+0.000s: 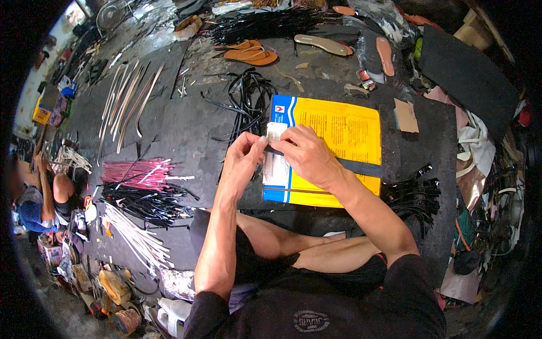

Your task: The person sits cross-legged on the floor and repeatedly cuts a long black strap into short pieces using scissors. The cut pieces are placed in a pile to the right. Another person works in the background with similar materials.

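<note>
Black strip (361,168), seemingly light, pliable and smooth, lies across the yellow-and-blue panel (339,127); best pinched near an end. Left hand (247,155) and right hand (309,153) nearly meet at the panel's left side, fingertips pinched, apparently on the strip's end.

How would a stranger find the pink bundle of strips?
Start at the big yellow and blue panel. Well to its left, find a white bundle and, above it, a black bundle. The pink bundle lies just above these, unlike them in colour.
</note>
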`<act>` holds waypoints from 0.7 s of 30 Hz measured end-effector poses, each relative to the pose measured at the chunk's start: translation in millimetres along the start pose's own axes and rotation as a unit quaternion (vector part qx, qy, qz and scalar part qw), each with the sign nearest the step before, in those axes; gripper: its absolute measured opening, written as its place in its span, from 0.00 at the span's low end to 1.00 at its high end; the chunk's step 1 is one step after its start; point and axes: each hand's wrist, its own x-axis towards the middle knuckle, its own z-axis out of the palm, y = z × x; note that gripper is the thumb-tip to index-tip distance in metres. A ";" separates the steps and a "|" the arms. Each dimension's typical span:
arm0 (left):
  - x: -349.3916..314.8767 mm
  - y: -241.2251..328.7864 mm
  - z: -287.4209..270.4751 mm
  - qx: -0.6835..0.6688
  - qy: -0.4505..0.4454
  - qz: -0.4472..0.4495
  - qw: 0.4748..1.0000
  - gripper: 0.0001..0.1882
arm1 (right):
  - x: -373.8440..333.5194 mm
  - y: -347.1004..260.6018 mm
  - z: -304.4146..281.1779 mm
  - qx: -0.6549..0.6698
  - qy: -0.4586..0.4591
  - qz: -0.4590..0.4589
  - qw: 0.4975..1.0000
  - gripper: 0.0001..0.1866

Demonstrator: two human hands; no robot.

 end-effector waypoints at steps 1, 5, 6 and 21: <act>1.5 -1.5 2.3 0.010 0.008 0.005 1.000 0.09 | -0.2 -0.6 0.3 -0.007 -0.001 -0.006 1.000 0.15; 2.6 -7.6 8.4 -0.039 0.036 -0.035 0.998 0.10 | 0.6 -6.1 2.8 0.031 0.017 0.037 0.999 0.13; 0.3 -8.7 8.3 -0.078 0.033 -0.056 0.995 0.10 | 0.8 -7.5 3.3 0.044 0.029 0.053 0.997 0.13; -15.4 -7.6 10.4 -0.014 0.087 0.003 0.996 0.10 | 3.2 -9.9 7.7 -0.003 0.044 0.052 0.998 0.10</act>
